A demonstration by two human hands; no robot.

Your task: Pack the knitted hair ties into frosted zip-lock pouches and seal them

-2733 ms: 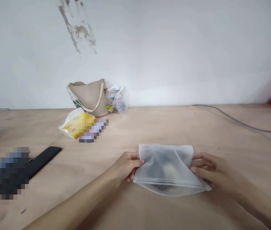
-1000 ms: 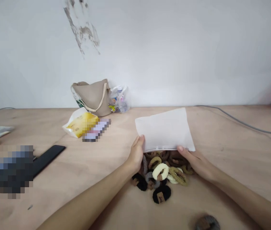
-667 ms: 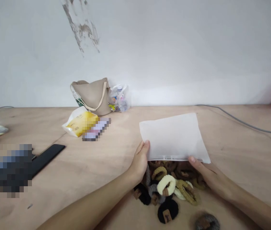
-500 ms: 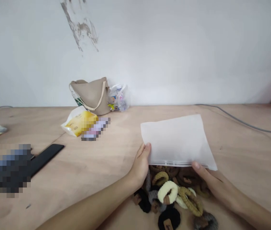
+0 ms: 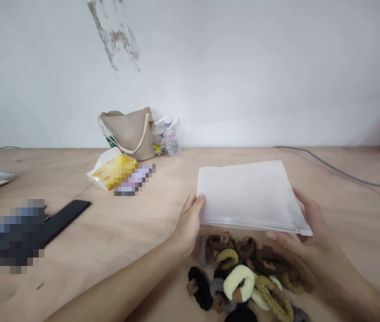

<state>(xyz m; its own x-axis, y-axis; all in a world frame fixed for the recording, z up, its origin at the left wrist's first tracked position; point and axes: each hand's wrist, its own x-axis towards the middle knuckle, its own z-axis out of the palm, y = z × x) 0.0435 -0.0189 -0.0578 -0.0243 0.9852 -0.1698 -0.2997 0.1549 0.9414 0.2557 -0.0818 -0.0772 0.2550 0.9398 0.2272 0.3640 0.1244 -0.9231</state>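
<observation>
A frosted white zip bag (image 5: 246, 194), flat and empty-looking, is held just above the wooden table (image 5: 351, 214). My left hand (image 5: 190, 223) grips its left edge with thumb on top. My right hand (image 5: 307, 241) holds the bag's right corner from beneath, fingers curled under it. Below the bag's zip edge lies a heap of fluffy hair ties (image 5: 243, 275) in brown, black, cream and mustard, spread on the table between my two forearms.
A beige bucket bag (image 5: 129, 133) and a clear packet of small items (image 5: 168, 136) stand by the wall. A yellow packet (image 5: 111, 172) lies in front of them. A black flat device (image 5: 65, 214) lies at the left. A grey cable (image 5: 344, 172) crosses the right side.
The bag held the hair ties 2.7 s ago; they now lie in a heap on the table. Over the last second the emptied bag has tipped flatter, and my right hand has shifted under its right corner.
</observation>
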